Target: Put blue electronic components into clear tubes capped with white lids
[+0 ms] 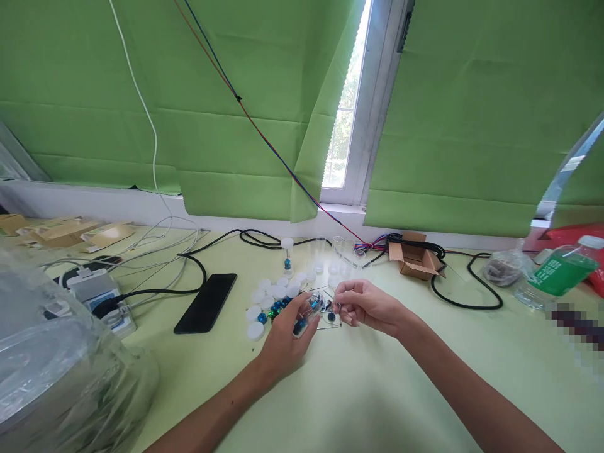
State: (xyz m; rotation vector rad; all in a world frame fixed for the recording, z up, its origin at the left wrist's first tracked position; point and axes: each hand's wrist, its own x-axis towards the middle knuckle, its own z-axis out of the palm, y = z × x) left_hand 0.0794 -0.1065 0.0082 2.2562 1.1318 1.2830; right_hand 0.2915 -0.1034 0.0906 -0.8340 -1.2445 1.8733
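Observation:
My left hand (285, 333) is wrapped round a small clear vial (309, 314) that lies tilted in the fingers, with small blue parts inside. Close to the vial's mouth, the thumb and fingers of my right hand (361, 305) are pinched together; what they hold, if anything, is too small to name. White round caps (255, 331) and shiny blue and green beads (262, 318) lie left of my left hand, partly hidden by it. Small dark and wire-like parts (331, 316) lie between the hands. Behind stands a capped vial (287, 259) with blue pieces in it.
Several clear open tubes (338, 251) stand behind my hands. A black phone (206, 303) lies left, near a power strip (116, 318) with cables. An open cardboard box (414, 258), a black cable (491, 306) and a bottle (557, 277) are right. Clear plastic bagging (61, 358) fills the near left.

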